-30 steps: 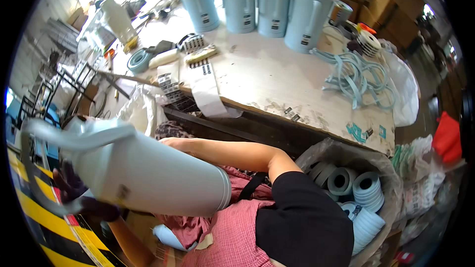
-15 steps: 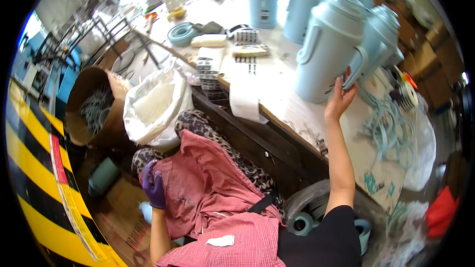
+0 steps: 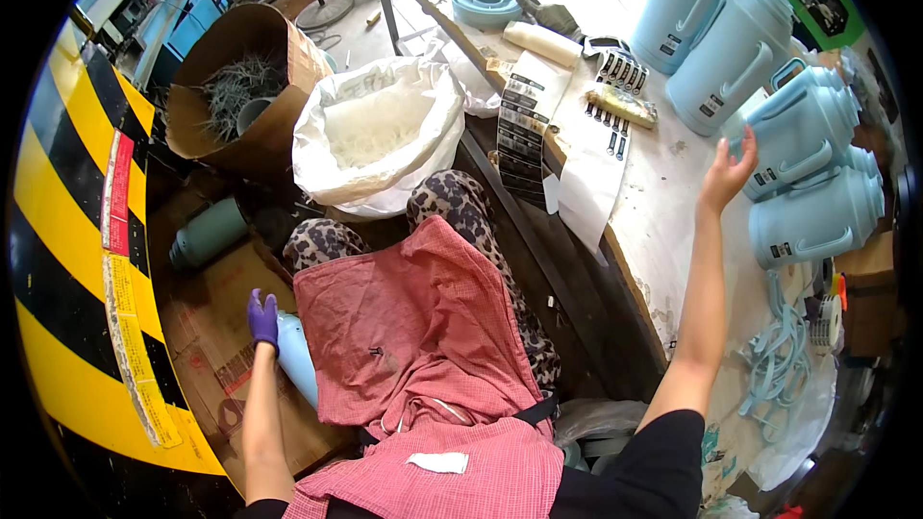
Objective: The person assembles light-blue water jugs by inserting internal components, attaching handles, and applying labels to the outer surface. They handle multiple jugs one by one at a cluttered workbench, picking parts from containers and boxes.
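My right hand (image 3: 728, 173) is bare, with its fingers apart and nothing in it, over the workbench beside a group of light blue thermos jugs. The closest are a jug (image 3: 793, 130) with a looped handle and a tilted-looking jug (image 3: 817, 216) at the right. Two more, a jug (image 3: 723, 58) and a jug (image 3: 681, 5), stand farther back. Down at the left, my left hand (image 3: 262, 317) wears a purple glove, fingers stretched up. Right beside it is a light blue cylinder (image 3: 300, 360), partly hidden by my pink apron; whether they touch is unclear.
A white sack (image 3: 380, 159) and a cardboard box (image 3: 231, 86) of scraps stand ahead of my knees. A green cylinder (image 3: 210, 233) lies on cardboard at the left. Labels (image 3: 524, 120), a blue tape roll (image 3: 486, 2) and tangled blue straps (image 3: 777, 360) lie on the bench.
My right hand has let go of the thermos jug, which now stands among the others. My left hand has moved down beside the light blue cylinder. The view has turned right.
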Available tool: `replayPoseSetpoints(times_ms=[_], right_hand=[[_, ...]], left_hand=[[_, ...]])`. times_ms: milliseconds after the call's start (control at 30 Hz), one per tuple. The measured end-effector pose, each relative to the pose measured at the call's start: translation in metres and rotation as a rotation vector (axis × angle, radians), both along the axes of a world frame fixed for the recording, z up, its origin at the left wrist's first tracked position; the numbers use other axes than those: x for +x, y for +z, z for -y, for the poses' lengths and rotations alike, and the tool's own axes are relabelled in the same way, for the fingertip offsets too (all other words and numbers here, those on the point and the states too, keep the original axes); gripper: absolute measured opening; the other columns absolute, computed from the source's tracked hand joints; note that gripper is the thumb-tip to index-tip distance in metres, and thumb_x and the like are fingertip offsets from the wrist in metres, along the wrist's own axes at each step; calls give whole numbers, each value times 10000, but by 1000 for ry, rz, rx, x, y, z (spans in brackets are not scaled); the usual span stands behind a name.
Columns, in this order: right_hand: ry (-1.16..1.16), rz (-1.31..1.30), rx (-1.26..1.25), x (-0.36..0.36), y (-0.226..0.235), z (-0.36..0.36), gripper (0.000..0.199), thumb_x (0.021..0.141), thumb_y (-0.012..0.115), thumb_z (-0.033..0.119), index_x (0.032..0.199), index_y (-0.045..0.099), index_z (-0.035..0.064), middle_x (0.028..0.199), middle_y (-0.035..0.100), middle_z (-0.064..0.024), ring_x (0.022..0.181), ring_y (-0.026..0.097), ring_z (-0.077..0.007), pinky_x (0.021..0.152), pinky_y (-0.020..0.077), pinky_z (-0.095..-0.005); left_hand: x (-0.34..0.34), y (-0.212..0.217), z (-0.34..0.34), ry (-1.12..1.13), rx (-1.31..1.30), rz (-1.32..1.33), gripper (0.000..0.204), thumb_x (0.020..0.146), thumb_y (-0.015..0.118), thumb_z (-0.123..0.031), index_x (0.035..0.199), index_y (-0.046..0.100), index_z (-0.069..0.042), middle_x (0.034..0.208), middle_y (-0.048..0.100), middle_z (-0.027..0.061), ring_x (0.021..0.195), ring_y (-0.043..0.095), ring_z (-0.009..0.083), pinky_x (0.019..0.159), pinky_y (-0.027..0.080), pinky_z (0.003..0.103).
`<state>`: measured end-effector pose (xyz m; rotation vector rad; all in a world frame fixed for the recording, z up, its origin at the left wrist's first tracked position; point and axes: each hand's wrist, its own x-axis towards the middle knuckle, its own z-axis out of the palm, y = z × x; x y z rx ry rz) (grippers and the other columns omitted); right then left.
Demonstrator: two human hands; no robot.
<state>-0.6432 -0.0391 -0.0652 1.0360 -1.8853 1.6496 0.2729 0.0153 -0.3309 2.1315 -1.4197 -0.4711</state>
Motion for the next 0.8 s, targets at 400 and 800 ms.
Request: replayPoseSetpoints(times_ms=[400, 800], right_hand=[[828, -586, 457, 292, -11, -74, 295, 755, 704, -50, 1008, 763, 89, 1217, 648, -92, 1190, 563, -333, 1032, 452, -433], [1641, -459, 270, 483, -22, -34, 304, 732, 710, 23, 1032, 684, 58, 1263, 585, -113, 1210, 549, -329, 1015, 494, -440]], left_hand=[[-29, -14, -11, -149, 635, 431, 788, 876, 617, -586, 1518, 437, -166, 1547, 437, 151, 1445, 371, 358, 1173, 314, 512], [76, -63, -41, 43, 223, -179, 233, 718, 801, -140, 811, 622, -24, 786, 613, 96, 727, 580, 227, 698, 491, 367]])
